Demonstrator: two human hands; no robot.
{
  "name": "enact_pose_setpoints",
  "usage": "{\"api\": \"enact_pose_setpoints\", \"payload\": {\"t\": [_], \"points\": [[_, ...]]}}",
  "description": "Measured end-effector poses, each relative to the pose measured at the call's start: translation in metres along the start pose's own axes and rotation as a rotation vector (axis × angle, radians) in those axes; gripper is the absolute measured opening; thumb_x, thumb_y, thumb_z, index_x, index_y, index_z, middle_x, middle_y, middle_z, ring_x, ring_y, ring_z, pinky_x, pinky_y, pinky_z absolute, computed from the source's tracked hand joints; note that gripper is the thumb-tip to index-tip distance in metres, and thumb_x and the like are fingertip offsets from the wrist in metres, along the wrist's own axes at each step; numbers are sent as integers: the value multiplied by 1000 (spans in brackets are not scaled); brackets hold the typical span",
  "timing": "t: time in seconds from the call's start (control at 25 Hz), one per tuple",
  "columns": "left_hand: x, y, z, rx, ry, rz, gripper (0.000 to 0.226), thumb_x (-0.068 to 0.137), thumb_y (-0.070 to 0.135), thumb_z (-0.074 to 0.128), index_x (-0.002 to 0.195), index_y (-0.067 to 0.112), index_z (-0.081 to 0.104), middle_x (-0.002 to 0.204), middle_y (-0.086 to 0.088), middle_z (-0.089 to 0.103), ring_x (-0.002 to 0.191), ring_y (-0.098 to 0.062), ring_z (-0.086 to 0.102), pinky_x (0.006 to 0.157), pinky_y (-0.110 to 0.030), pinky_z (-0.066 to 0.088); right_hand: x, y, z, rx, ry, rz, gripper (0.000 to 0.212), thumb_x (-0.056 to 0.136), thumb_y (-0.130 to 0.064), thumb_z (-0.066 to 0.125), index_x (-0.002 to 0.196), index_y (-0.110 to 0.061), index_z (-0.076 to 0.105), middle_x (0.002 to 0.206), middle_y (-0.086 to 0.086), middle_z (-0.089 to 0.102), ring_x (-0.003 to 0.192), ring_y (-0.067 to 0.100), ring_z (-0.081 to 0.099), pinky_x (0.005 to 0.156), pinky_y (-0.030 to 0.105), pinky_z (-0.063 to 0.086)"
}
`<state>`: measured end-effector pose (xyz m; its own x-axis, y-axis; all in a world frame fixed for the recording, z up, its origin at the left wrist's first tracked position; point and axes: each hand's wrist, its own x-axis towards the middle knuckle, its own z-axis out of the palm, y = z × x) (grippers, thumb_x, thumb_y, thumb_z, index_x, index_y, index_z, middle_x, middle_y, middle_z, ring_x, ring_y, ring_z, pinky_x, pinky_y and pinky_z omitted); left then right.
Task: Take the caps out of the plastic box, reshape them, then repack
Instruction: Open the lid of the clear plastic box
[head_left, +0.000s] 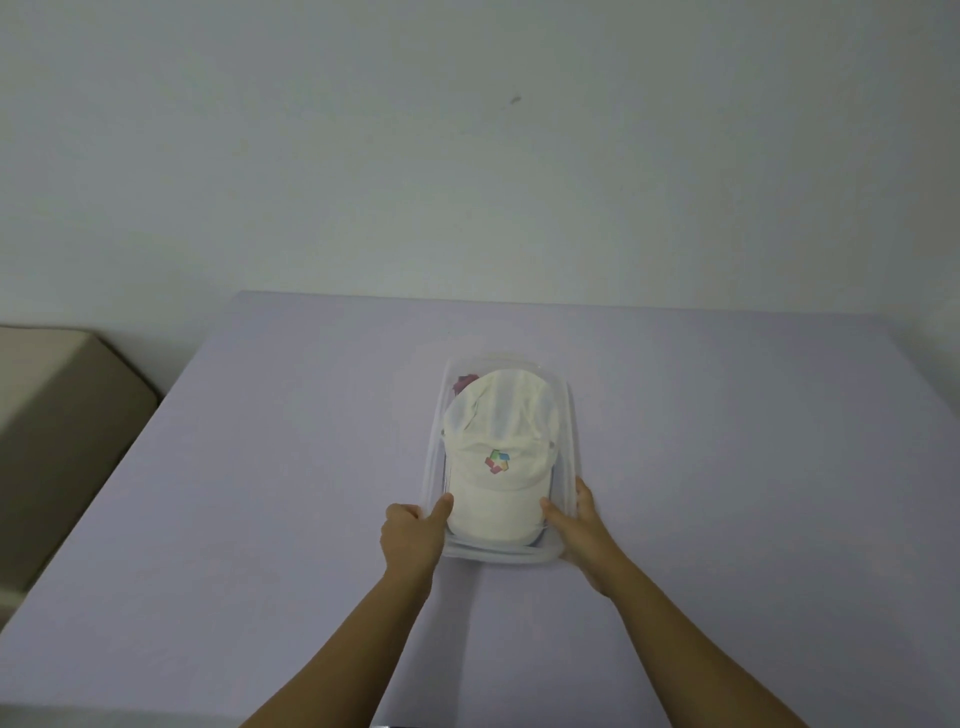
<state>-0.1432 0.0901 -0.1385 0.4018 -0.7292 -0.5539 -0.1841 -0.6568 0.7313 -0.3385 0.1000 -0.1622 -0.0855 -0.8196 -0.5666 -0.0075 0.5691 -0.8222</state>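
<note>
I had my left hand (410, 535) and right hand (579, 525) clamped on the near corners of the plastic box (569, 415), low centre of frame. The white cap (498, 452) lay inside, brim toward me, lengthwise along the box, over a purple cap (464, 383).

Lilac table (260, 519) — beige cushion (57, 415) beside

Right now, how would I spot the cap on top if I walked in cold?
On the lilac table stands a clear plastic box, held by both hands. The white cap lies uppermost, marked by a small multicoloured logo, unlike the purple item peeking out behind.
</note>
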Motion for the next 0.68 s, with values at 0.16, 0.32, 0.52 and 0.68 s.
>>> {"api": "enact_pose_setpoints", "payload": {"t": [0.16, 0.32, 0.52, 0.68], "points": [[-13, 3, 0, -481, -133, -4, 35, 85, 18, 66, 110, 12, 42, 90, -9, 60, 76, -17, 59, 64, -26, 46, -2, -5, 5, 156, 1, 68, 66, 89, -60, 37, 146, -33, 16, 145, -11, 31, 134, 22, 36, 105, 48, 39], [-6, 15, -14, -689, -195, 86, 40, 87, 6, 62, 120, 18, 43, 86, -10, 66, 80, -20, 63, 71, -29, 51, -4, -4, 5, 228, 39, 89, 69, 87, -68, 15, 147, -33, 18, 146, -9, 30, 139, 22, 31, 108, 48, 33], [53, 14, -84, -864, -146, 162, 44, 87, -5, 58, 127, 4, 46, 86, -12, 63, 62, -13, 69, 63, -23, 59, -11, 6, 12, -229, 70, -69, 78, 93, -24, 53, 149, -25, 0, 158, -1, 9, 144, 21, 17, 116, 40, 22], [92, 0, -133, -842, -110, 136, 46, 86, -5, 58, 130, 3, 44, 91, -11, 63, 61, -11, 70, 63, -23, 60, -9, 10, 17, -352, 92, -104, 82, 87, 9, 41, 148, -16, -8, 159, 5, 5, 145, 23, 13, 116, 33, 16]]}}
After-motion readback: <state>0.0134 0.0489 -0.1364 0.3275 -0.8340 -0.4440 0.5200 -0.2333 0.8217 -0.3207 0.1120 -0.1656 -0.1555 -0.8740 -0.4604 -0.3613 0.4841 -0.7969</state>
